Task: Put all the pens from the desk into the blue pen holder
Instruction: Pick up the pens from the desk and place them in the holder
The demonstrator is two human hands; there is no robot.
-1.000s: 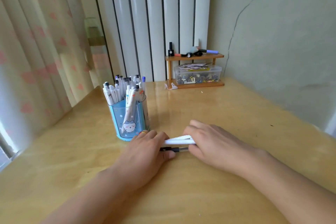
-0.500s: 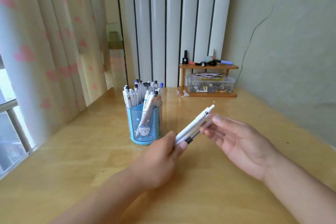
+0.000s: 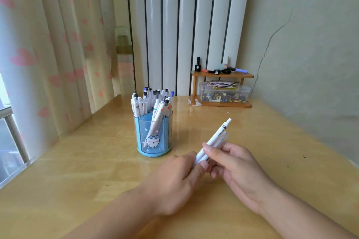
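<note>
In blue pen holder [image 3: 154, 137]: many pens [image 3: 150, 101].

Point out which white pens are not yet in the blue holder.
The white pens gripped between the left hand and right hand, tilted above the desk; every other white pen stands in the blue pen holder.

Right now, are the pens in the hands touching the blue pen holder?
Apart. The head view shows bare desk between the pens, gripped by the left hand and right hand, and the blue pen holder.
</note>
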